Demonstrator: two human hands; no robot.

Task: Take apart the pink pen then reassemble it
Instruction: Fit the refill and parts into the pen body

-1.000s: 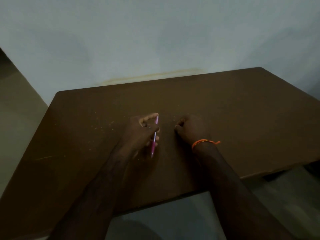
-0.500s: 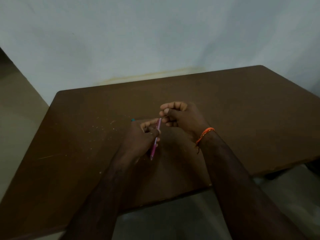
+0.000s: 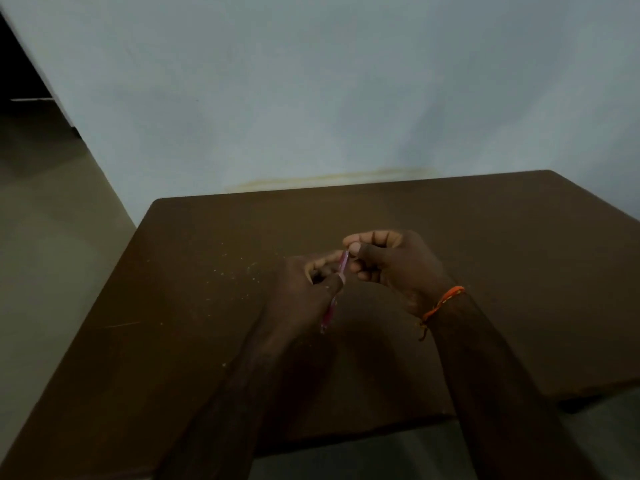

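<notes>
The pink pen (image 3: 343, 266) is held nearly upright over the middle of the brown table (image 3: 502, 271), tip pointing down toward me. My left hand (image 3: 308, 296) is wrapped around its barrel. My right hand (image 3: 391, 265), with an orange thread on the wrist, pinches the pen's top end between thumb and forefinger. The two hands touch. The pen's middle is hidden by my left fingers, and only its upper stretch and lower tip show. The scene is dim and slightly blurred.
Small pale crumbs (image 3: 235, 275) are scattered on the table left of my hands. A pale wall (image 3: 311, 98) stands behind the table's far edge. Bare floor (image 3: 52, 220) lies to the left, and the table's near edge is below my forearms.
My right hand rose from the table, where it rested as a fist, and came over to the pen's top end. The left hand kept hold of the pen.
</notes>
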